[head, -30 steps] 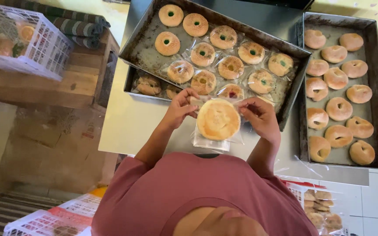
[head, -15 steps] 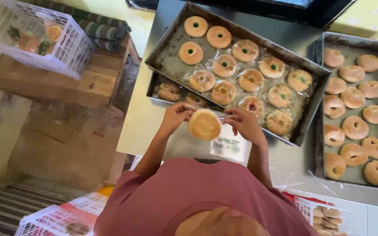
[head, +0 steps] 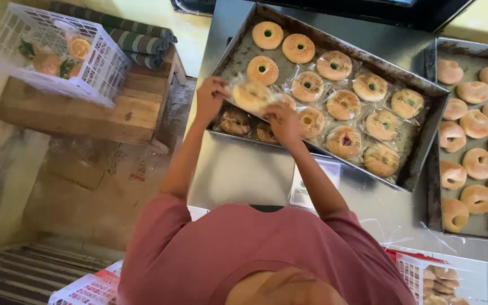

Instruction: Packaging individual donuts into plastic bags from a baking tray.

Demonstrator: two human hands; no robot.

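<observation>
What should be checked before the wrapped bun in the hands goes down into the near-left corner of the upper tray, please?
1. Both hands on the bun: ok. The left hand and right hand pinch the wrapped bun from either side.
2. Wrapper closed: cannot tell, the plastic is blurred.
3. Free spot in the upper tray: ok, its near-left corner shows bare liner, though the bun partly hides it.
4. Upper tray steady on the lower tray: cannot tell, it sits askew over it.
5. Neighbouring wrapped buns kept apart: ok, none overlaps that corner.
</observation>
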